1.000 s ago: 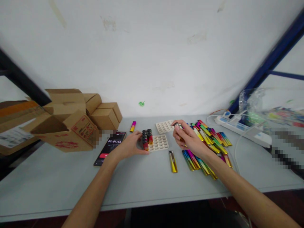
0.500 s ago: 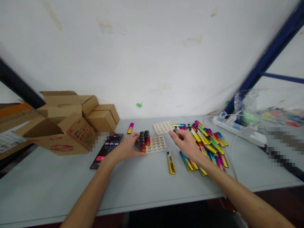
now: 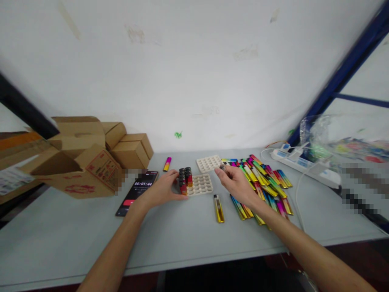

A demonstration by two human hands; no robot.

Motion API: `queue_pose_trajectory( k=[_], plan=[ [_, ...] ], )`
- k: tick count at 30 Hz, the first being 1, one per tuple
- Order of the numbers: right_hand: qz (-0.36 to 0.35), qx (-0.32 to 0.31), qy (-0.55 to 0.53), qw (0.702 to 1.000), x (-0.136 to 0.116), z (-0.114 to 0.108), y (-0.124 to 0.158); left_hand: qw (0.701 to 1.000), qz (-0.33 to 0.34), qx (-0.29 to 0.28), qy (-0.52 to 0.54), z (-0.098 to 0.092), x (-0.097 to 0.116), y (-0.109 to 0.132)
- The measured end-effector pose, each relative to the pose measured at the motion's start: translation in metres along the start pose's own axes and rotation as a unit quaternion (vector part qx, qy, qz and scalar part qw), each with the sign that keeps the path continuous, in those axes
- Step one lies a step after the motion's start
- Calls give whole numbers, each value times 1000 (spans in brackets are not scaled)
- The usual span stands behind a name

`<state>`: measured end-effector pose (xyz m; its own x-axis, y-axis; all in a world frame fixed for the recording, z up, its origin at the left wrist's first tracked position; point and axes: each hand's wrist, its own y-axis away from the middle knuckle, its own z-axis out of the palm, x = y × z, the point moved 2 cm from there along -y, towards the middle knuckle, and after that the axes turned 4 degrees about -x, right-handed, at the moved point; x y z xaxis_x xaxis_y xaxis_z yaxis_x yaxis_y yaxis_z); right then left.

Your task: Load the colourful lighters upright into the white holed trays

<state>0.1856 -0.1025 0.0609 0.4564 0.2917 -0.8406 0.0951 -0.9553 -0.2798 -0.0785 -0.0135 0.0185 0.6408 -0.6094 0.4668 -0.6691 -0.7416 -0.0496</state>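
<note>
My left hand (image 3: pixel 164 188) is curved round the left end of a pale tray with rows of round holes (image 3: pixel 202 185). Its thumb lies at the near corner and its fingers at the far one. Several red lighters with black tops (image 3: pixel 183 182) stand upright in the holes on that side. My right hand (image 3: pixel 232 179), closed to the right of the tray, pinches a lighter whose metal top (image 3: pixel 222 166) shows past the fingers; the palm hides its body. A single gold lighter (image 3: pixel 219 209) lies on the table between the hands.
A second holed tray (image 3: pixel 209 163) lies behind. Many shiny coloured lighters (image 3: pixel 267 178) are heaped at right, before a power strip (image 3: pixel 306 167). At left are a phone (image 3: pixel 137 192) with a running timer, an open cardboard box (image 3: pixel 75 178) and a pink-yellow lighter (image 3: pixel 167 164).
My right hand has shifted slightly left with the lighter, and a little more of its metal top shows. My left hand stays on the tray.
</note>
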Motion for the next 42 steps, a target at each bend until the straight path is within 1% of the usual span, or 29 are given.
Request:
queue_pose_trajectory(
  k=[3, 4, 6, 8, 10, 13, 17, 20, 23, 27, 33, 36, 40, 42],
  plan=[
    [-1, -21, -32, 999, 1, 2, -3, 1000, 3, 0, -9, 2, -3, 0],
    [-10, -38, -42, 998, 2, 3, -4, 1000, 4, 0, -12, 2, -3, 0],
    [-51, -85, -36, 994, 2, 5, -8, 1000, 6, -1, -15, 3, -4, 0],
    [-102, -130, 11, 986, 0, 9, -12, 1000, 7, 1, -16, 3, -3, 0],
    [-137, -166, 67, 974, -2, 14, -15, 1000, 4, 2, -14, 3, -2, -1],
    [-149, -193, 117, 963, -6, 23, -22, 1000, 0, 6, -9, 3, -2, -1],
    [-157, -175, 134, 963, -8, 31, -33, 1000, 20, 18, 6, 3, -3, 0],
    [-147, -182, 149, 961, -3, 37, -38, 1000, 20, 11, 15, 3, -3, 1],
    [-139, -197, 147, 959, 3, 41, -37, 1000, 14, 2, 19, 3, -3, 1],
    [-129, -190, 132, 964, 7, 43, -34, 1000, 16, 4, 26, 3, -3, 0],
    [-146, -189, 154, 959, 4, 46, -39, 1000, 18, 3, 24, 3, -2, 1],
    [-118, -197, 156, 961, 1, 48, -41, 1000, 12, -2, 19, 2, 0, 0],
    [-56, -203, 154, 965, -4, 54, -42, 1000, -3, -3, 18, 2, 1, 0],
    [-46, -198, 182, 962, -7, 58, -39, 1000, 1, 1, 16, 2, 1, 0]
  ],
)
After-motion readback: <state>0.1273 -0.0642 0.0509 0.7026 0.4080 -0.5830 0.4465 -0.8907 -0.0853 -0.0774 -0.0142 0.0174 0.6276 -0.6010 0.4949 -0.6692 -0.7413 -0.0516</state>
